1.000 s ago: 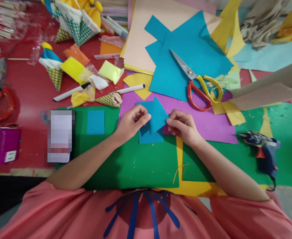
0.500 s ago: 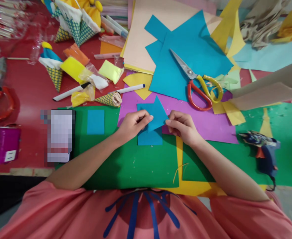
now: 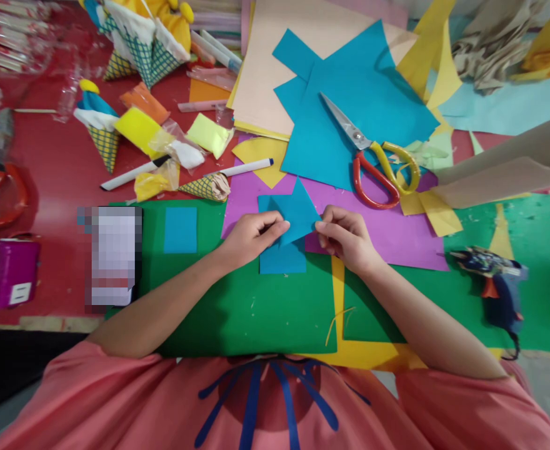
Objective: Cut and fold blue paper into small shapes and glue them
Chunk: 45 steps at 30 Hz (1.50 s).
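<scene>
On the green sheet (image 3: 237, 312) and purple sheet (image 3: 387, 231) lies a blue paper (image 3: 294, 215), apparently folded to a point. The left hand (image 3: 251, 237) pinches its left edge, the right hand (image 3: 347, 237) its right corner. Scissors (image 3: 373, 156) lie well apart.
</scene>
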Motion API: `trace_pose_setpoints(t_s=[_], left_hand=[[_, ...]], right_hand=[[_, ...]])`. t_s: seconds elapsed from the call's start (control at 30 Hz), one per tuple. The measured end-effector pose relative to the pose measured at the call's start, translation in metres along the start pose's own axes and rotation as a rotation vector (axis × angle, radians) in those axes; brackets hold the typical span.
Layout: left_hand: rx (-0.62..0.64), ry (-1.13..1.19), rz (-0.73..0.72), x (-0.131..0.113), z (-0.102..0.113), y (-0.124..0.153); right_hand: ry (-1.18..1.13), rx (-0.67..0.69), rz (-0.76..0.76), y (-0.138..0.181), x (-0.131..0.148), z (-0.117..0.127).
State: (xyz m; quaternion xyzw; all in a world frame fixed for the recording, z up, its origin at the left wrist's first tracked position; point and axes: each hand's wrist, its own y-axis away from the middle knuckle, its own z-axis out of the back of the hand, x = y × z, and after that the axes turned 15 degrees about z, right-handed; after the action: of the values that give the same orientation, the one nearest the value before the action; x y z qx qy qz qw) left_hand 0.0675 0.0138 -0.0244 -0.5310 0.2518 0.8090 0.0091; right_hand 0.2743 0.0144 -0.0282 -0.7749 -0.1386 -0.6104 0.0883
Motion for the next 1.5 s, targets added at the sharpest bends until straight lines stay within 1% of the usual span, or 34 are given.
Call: trace_pose_setpoints(t_s=[0.13, 0.33, 0.57, 1.07, 1.23, 1.37, 1.5], left_hand=[[0.023, -0.022, 0.019, 0.0016, 0.0016, -0.0012], [-0.015, -0.073, -0.005, -0.0019, 0.0022, -0.0006], [0.050, 0.032, -0.007, -0.0009, 0.0011, 0.0000], [0.039, -0.077, 0.054, 0.0004, 0.0026, -0.0010], [0.037, -0.024, 0.063, 0.0015, 0.0013, -0.0004], [0.066, 0.026, 0.038, 0.0007, 0.0014, 0.0005], [0.061, 0.016, 0.032, 0.0001, 0.0012, -0.0001]], right_hand=[[-0.009, 0.006, -0.001, 0.0000, -0.0003, 0.0000], [-0.030, 0.008, 0.015, 0.0003, -0.0014, -0.0008], [-0.043, -0.045, 0.029, 0.0001, -0.0041, 0.0003], [-0.064, -0.067, 0.068, 0.0008, -0.0068, 0.0003], [-0.060, -0.067, 0.077, 0.0009, -0.0069, 0.0001], [-0.059, -0.113, 0.088, -0.0006, -0.0081, 0.0022], [-0.059, -0.141, 0.100, -0.0019, -0.0081, 0.0036]])
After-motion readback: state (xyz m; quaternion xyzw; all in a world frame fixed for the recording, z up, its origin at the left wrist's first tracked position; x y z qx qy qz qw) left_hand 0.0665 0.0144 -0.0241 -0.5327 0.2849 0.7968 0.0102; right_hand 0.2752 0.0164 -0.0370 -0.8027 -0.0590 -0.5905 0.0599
